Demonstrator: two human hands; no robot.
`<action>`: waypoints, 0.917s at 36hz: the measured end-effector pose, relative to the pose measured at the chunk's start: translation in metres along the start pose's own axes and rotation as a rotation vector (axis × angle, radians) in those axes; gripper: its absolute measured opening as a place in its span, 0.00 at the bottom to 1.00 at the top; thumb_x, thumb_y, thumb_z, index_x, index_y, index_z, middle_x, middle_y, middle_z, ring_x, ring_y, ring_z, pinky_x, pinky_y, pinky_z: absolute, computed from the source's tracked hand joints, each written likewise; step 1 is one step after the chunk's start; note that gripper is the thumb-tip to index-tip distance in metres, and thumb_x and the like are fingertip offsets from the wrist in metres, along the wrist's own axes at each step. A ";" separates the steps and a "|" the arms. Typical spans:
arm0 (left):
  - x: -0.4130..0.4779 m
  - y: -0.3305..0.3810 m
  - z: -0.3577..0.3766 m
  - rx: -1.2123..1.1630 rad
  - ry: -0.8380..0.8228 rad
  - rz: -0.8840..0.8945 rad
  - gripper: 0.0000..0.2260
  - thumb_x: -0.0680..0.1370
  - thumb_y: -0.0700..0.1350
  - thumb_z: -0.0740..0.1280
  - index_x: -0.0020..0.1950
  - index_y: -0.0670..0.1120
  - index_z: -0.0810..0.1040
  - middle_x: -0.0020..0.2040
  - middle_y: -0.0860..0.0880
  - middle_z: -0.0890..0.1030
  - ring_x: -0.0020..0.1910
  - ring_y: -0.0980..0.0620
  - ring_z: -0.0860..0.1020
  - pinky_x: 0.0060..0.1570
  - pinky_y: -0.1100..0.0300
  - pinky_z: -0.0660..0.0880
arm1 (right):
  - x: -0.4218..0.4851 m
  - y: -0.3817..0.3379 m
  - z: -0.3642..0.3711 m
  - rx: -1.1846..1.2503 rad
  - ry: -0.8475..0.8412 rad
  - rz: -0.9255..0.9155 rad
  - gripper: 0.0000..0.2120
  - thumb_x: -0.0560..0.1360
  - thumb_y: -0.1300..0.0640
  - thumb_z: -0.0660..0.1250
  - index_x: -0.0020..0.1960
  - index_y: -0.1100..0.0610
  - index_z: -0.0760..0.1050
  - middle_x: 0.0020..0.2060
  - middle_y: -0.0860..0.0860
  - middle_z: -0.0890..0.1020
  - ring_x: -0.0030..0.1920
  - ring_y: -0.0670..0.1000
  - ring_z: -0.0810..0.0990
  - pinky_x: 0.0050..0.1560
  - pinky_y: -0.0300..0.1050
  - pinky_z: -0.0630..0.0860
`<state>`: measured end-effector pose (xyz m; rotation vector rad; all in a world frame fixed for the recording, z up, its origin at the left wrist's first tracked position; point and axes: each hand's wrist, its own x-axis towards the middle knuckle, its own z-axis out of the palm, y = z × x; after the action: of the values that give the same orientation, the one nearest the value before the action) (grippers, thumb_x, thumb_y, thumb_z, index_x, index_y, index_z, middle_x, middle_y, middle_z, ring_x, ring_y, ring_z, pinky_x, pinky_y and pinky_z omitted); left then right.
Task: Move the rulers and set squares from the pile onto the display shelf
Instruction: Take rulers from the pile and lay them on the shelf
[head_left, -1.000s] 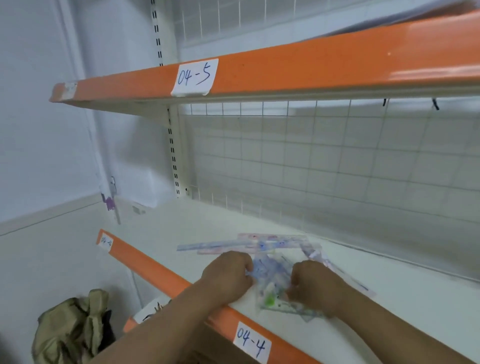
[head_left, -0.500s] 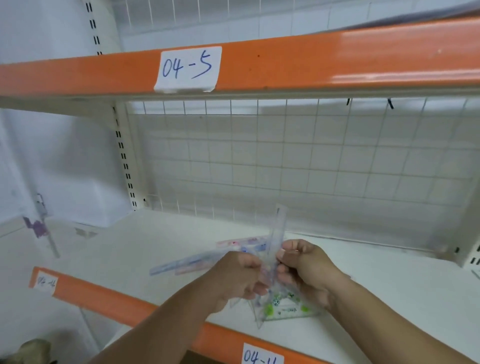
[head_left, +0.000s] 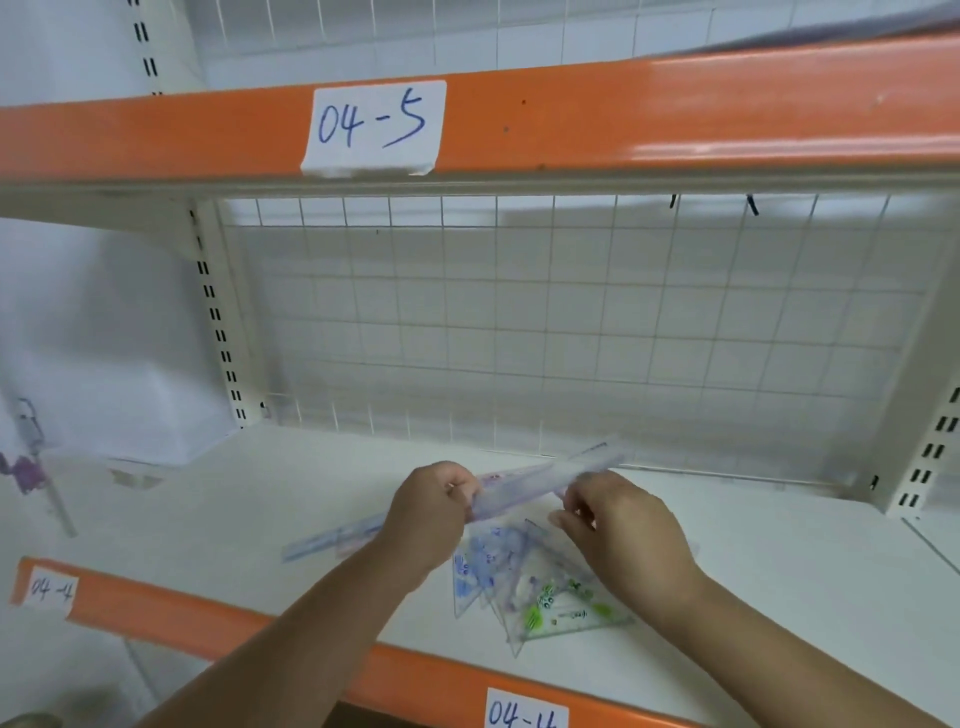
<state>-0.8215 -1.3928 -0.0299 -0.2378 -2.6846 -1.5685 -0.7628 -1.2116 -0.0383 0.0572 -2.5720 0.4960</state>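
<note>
Clear ruler held just above set-square pile on shelf. Grip: left hand clamped on ruler end nearest pile's left side; right hand above pile, fingers curled, contact unclear. Likely light, thin, slick, slightly bendy plastic; pinch long edges mid-length.

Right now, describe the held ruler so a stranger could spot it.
Find the white shelf with the orange front edge labelled 04-4. Above its middle, the left hand grips a translucent bluish plastic ruler. It alone is lifted, tilting up rightward; other rulers lie flat.
</note>
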 end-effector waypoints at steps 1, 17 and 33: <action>0.002 -0.001 -0.001 0.036 0.024 0.020 0.14 0.79 0.38 0.59 0.35 0.49 0.75 0.34 0.50 0.76 0.35 0.50 0.73 0.39 0.58 0.73 | -0.002 0.000 0.000 -0.049 0.017 -0.034 0.13 0.71 0.52 0.72 0.34 0.53 0.70 0.31 0.48 0.75 0.32 0.52 0.73 0.32 0.42 0.64; -0.010 0.004 0.002 0.241 -0.127 0.183 0.12 0.76 0.32 0.57 0.40 0.43 0.77 0.38 0.50 0.77 0.39 0.52 0.74 0.35 0.68 0.68 | -0.012 -0.013 -0.005 -0.340 -0.236 -0.175 0.14 0.77 0.54 0.60 0.61 0.53 0.73 0.57 0.50 0.76 0.58 0.54 0.75 0.46 0.46 0.74; -0.037 -0.007 0.004 1.105 -0.192 0.466 0.15 0.76 0.35 0.57 0.61 0.44 0.71 0.58 0.45 0.75 0.58 0.45 0.74 0.47 0.55 0.71 | -0.041 -0.002 -0.026 -0.393 -0.183 -0.021 0.16 0.78 0.52 0.60 0.65 0.51 0.70 0.59 0.48 0.73 0.61 0.52 0.71 0.49 0.48 0.76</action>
<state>-0.7853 -1.3974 -0.0411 -0.8679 -2.8457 0.1300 -0.7149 -1.2065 -0.0368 -0.0096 -2.7968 -0.0309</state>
